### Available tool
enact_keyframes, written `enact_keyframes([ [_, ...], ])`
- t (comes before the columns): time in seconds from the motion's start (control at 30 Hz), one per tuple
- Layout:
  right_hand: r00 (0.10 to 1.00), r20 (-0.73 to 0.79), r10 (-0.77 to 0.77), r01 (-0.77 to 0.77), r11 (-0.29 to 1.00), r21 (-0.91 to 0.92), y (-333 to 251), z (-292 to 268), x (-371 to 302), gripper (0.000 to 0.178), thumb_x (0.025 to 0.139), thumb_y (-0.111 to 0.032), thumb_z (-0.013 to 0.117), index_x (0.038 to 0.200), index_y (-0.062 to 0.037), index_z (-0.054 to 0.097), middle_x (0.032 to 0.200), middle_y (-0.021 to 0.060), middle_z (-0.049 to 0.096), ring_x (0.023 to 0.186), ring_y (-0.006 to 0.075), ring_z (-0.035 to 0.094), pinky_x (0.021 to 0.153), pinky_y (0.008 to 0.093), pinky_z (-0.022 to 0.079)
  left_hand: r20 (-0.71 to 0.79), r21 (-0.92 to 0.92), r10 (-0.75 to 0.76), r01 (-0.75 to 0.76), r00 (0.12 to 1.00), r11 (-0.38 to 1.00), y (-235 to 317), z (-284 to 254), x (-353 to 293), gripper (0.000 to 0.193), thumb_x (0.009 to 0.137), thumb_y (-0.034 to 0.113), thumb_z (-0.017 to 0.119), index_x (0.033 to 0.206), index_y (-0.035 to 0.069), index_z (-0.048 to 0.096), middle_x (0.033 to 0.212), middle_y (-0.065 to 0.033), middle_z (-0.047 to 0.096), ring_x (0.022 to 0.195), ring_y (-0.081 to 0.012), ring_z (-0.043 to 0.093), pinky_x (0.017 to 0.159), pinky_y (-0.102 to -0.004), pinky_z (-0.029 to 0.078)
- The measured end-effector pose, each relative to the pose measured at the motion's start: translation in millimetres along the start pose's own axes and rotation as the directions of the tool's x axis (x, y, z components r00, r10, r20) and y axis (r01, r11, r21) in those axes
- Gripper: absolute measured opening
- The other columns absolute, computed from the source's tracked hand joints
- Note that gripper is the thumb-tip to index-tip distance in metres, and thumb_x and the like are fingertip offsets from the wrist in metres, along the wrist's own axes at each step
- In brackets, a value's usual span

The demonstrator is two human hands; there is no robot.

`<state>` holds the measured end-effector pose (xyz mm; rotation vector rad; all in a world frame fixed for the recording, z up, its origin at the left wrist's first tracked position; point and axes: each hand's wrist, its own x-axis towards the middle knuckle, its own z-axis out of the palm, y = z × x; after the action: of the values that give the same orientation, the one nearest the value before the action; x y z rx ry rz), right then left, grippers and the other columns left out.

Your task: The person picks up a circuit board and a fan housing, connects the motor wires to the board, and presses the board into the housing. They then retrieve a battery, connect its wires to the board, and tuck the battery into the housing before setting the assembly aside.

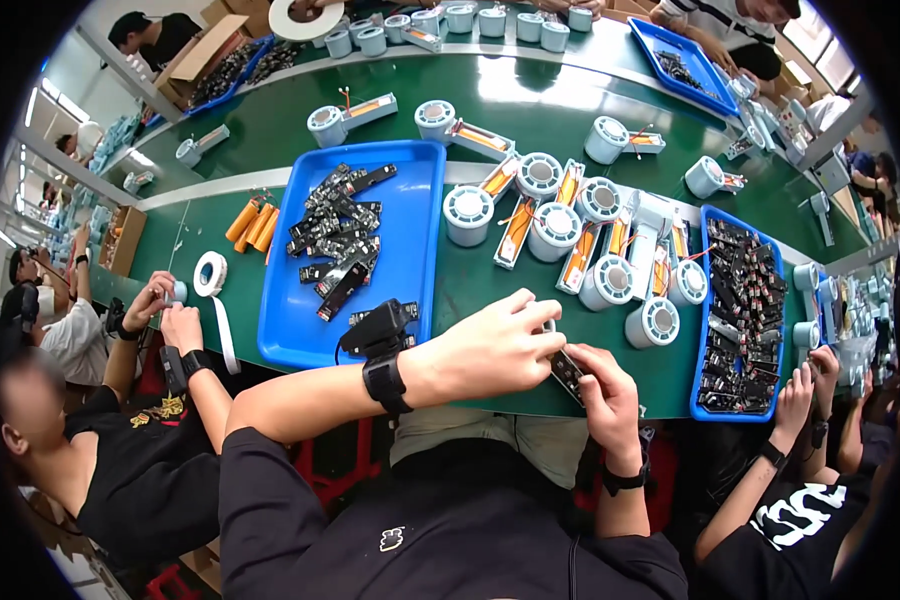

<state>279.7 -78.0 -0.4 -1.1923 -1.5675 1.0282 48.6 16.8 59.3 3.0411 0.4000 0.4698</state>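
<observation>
My right hand [610, 393] is closed around a narrow black circuit board [568, 376], holding it tilted just in front of the table's near edge. My left hand [495, 350] reaches across and bends over the board's upper end, its fingertips pinched together; what they grip is mostly hidden. Left of it, a blue tray [410, 220] bears a heap of similar black boards [345, 230]. To the right stands a second blue tray [708, 385], packed with black boards [742, 310]. Several pale blue motor-like housings [553, 232] with orange-wired handles lie between the trays.
Orange cylindrical batteries [253, 222] and a roll of white tape [210, 274] lie left of the near tray. A conveyor [530, 100] carrying more housings runs beyond. Co-workers sit close on both sides, including a person in black [140, 460] at left.
</observation>
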Motion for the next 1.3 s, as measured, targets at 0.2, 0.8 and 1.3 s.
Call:
enact_keyframes([
  [0.2,0.97,-0.242,0.017,0.1,0.881,0.462,16,-13,-5,0.071,0.108,-0.057,0.045,0.126,0.0091,0.063,0.118,0.0189,0.07,0.105,0.0244,0.067,0.096,0.0352,0.051,-0.398,0.046,-0.087,0.114,0.913,0.992,-55,-65,44,0.011,0.072,0.008,0.078,0.076,0.009,0.069,0.104,-0.0019,0.071,0.104,-0.0287,0.065,0.083,-0.0434,0.058],
  [0.8,0.995,-0.085,-0.049,0.068,0.969,0.236,11,-26,4,0.077,0.11,-0.061,0.034,0.108,0.0074,0.069,0.095,0.0179,0.072,0.087,0.0224,0.066,0.08,0.0328,0.05,0.08,0.335,-0.556,0.502,0.828,0.797,-270,-24,52,0.042,0.077,0.003,0.072,0.116,0.018,0.075,0.14,-0.0153,0.059,0.137,-0.0407,0.046,0.114,-0.0508,0.04],
  [1.3,0.994,-0.083,-0.071,0.086,0.976,0.201,13,-18,1,0.061,0.113,-0.046,0.04,0.104,0.0058,0.07,0.09,0.015,0.071,0.081,0.0202,0.064,0.072,0.0303,0.048,-0.271,0.232,-0.564,0.621,0.78,0.749,-242,-32,65,0.022,0.088,0.026,0.077,0.102,0.015,0.065,0.112,-0.0029,0.065,0.107,-0.0225,0.063,0.099,-0.0444,0.048],
])
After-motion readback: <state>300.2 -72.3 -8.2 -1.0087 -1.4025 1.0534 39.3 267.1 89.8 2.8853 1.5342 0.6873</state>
